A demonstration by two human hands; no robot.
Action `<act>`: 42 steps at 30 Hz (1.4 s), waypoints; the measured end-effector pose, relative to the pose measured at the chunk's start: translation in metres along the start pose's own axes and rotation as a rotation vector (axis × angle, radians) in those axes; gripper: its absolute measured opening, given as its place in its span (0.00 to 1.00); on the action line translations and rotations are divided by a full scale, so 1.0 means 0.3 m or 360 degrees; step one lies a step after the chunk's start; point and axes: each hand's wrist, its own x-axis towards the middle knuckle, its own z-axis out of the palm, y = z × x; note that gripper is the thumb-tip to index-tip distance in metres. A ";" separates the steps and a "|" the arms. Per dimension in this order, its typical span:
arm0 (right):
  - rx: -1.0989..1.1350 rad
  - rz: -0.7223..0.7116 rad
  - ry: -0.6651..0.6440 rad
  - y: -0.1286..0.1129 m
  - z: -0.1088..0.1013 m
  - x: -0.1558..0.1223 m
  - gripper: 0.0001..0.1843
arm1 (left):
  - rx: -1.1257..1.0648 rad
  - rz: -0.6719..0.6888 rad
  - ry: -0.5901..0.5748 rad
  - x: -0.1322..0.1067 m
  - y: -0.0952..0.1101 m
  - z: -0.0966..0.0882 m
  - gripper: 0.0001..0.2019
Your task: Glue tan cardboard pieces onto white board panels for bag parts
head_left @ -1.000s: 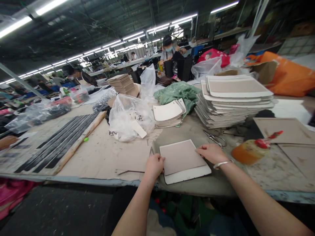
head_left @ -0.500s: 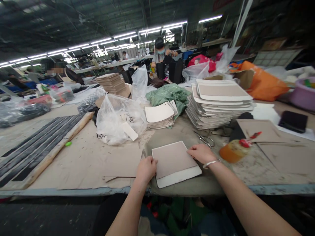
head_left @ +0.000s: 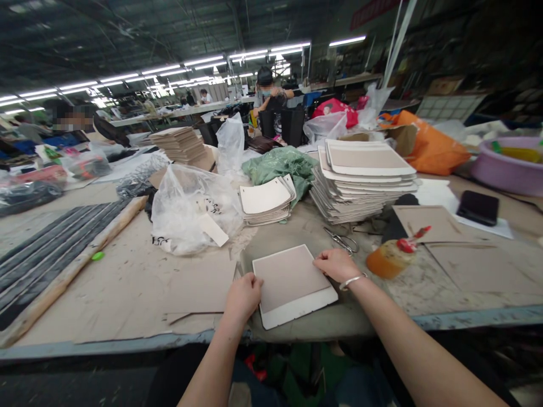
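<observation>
A flat white-bordered panel (head_left: 297,308) with a beige board (head_left: 291,277) on it lies on the grey-green cloth in front of me. My left hand (head_left: 244,295) pinches its left edge, fingers closed. At the right edge, my right hand (head_left: 337,265) also has thumb and fingers closed on the panel; a silver bangle circles that wrist. Just beyond this hand lie metal scissors (head_left: 343,240). To its right stands a container of orange-yellow liquid (head_left: 387,260) with a red top. Behind the panel are a tall stack of similar panels (head_left: 360,181) and a smaller pile of white pieces (head_left: 265,198).
A clear plastic bag (head_left: 182,209) and green plastic (head_left: 280,169) lie beyond the panel. Dark strips (head_left: 55,243) and a wooden bar (head_left: 80,265) are at left. A phone (head_left: 478,207) and purple basin (head_left: 509,164) sit at right. A co-worker (head_left: 267,93) sits across.
My view has swung slightly to the right, so the scene sits further left. Both hands stay at the same panel edges, and the panel has hardly moved on the cloth.
</observation>
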 end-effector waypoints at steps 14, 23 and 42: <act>-0.0260 -0.0049 -0.0036 0.001 0.006 0.008 0.13 | 0.0177 -0.0123 -0.0080 0.004 0.010 -0.003 0.13; -0.0301 -0.0063 -0.0003 0.003 0.007 0.010 0.13 | 0.0279 -0.0048 -0.0064 0.001 0.014 -0.004 0.13; -0.0420 -0.0073 0.0096 -0.011 0.036 0.001 0.12 | 0.0334 -0.0074 -0.0145 0.005 0.031 -0.014 0.13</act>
